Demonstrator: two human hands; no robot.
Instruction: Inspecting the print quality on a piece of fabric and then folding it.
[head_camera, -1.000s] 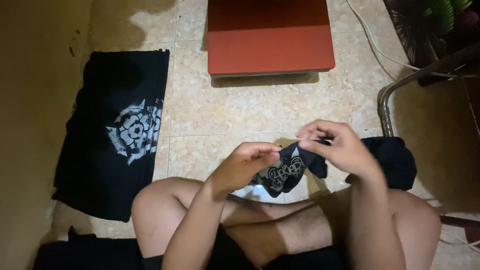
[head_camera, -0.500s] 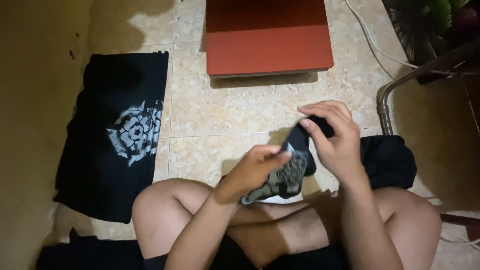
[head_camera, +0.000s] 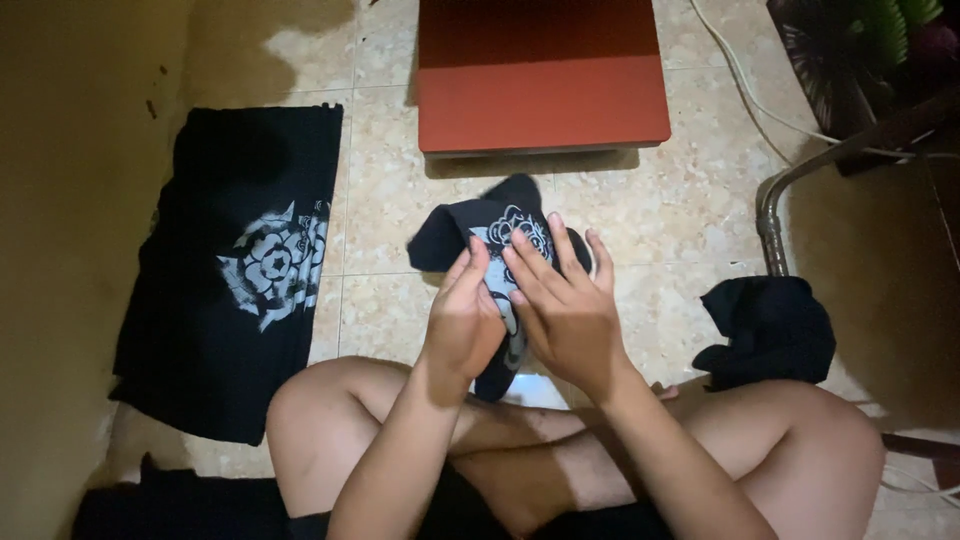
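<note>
I sit cross-legged on a tiled floor. Both hands hold up a small black garment (head_camera: 492, 222) with a white printed pattern, raised in front of my knees. My left hand (head_camera: 462, 320) grips its lower left part, fingers pressed on the cloth. My right hand (head_camera: 565, 305) lies over its right side with fingers spread flat on the fabric. The bottom of the garment hangs down between my hands, partly hidden by them.
A black folded shirt (head_camera: 240, 270) with a white flower-like print lies flat on the floor at the left. A crumpled black cloth (head_camera: 770, 330) sits by my right knee. A red low box (head_camera: 540, 75) stands ahead. A metal chair leg (head_camera: 775, 215) curves at the right.
The small garment has moved from low by my right knee up to the middle in front of me. Both hands have come together on it, fingers now flat on the cloth.
</note>
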